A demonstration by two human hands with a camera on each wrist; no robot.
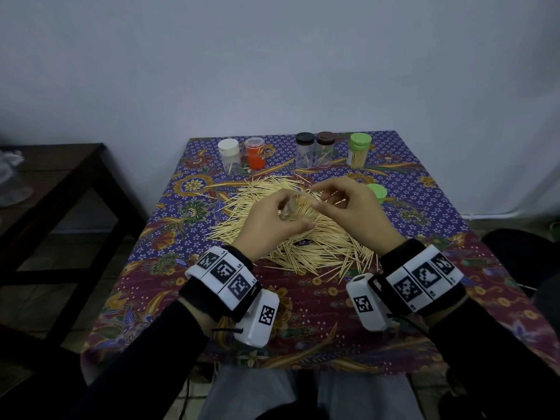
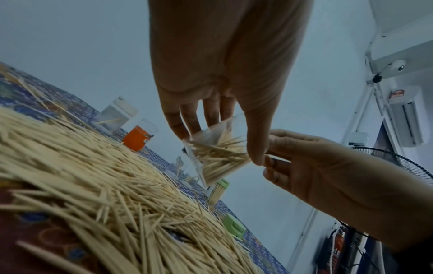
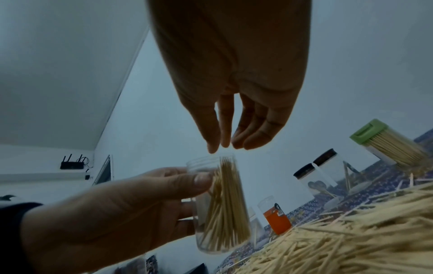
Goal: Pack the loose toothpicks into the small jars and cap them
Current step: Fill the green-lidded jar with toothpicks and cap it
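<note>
Landmark: toothpick heap, mid-cloth.

1. White-capped jar, beyond the heap, far left; a few sticks inside.
2. Orange-labelled jar, beside it; clear cap.
3. Left hand, above the heap; fingers and thumb curled round an uncapped clear jar, tilted, roughly half full.
4. Black-capped jar and brown-capped jar, beyond the heap; nearly empty.
5. Right hand, just beside the jar mouth; fingertips drawn narrow together. Whether sticks remain pinched: cannot tell.
6. Green-capped jar, beyond the heap, right; full.
7. Loose green cap, right of the heap.

Step judged: filling. Next: gather an aligned bunch, feed points-first; cap later.
</note>
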